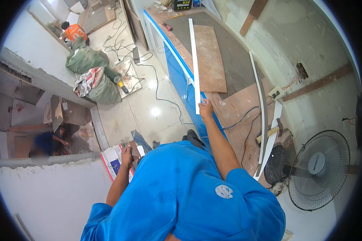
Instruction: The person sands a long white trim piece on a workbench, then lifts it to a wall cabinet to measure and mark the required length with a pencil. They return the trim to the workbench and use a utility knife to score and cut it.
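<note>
The right hand [206, 108] pinches the near end of a long, thin, straight white strip [194, 60]. The strip points away over the bench [239, 106], along the left side of a flat brown wooden board [211, 60]. Holding just the end probably lets the person steer the strip, and the bench may help carry the far part; I can't tell if it touches.

The left hand [127, 155] is low, with bent fingers, beside a flat red, white and blue packet [112, 161]. I can't tell if it grips anything.

A hammer with a pale wooden handle [268, 135] lies near the wall, maybe put there to stay out of the way.
</note>
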Demonstrator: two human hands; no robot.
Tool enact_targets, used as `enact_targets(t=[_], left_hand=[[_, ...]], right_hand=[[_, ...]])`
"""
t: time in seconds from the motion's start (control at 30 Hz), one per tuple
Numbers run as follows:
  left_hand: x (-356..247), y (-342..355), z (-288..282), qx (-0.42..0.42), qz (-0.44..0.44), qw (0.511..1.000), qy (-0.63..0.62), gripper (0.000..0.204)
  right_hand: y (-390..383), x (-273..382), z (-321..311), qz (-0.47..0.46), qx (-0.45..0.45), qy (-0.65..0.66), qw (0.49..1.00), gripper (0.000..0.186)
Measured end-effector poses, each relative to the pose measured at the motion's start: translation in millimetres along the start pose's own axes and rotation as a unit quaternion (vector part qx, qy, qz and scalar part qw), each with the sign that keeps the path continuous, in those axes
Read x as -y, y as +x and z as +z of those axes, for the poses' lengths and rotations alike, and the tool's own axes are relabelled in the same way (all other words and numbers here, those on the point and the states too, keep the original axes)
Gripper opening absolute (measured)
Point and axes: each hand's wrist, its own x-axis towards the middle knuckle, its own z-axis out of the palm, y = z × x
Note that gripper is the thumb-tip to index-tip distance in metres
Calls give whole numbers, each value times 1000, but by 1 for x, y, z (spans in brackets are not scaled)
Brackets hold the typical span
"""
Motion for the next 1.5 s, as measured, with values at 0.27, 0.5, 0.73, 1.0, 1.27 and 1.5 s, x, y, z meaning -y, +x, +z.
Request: enact_targets(t=[0.27,0.5,0.73,1.0,1.27,1.5], left_hand=[[35,-6,11,21,3,999,30,46],[48,-22,9,21,-8,998,64,47],[46,-28,13,42,19,993,105,48],[24,-30,38,63,-42,995,70,39],[-11,-45,78,49,-104,993,-13,47],[-85,1,199,123,-9,990,-72,56]], right_hand=[[-54,-3,-20,15,61,3,998,49],[-103,0,-35,35,100,59,993,45],[-114,-12,-45,47,101,101,989,43],[-100,-19,-54,19,76,34,996,46],[-86,22,-89,-28,27,-97,995,42],[69,111,-94,-250,92,-169,949,55]])
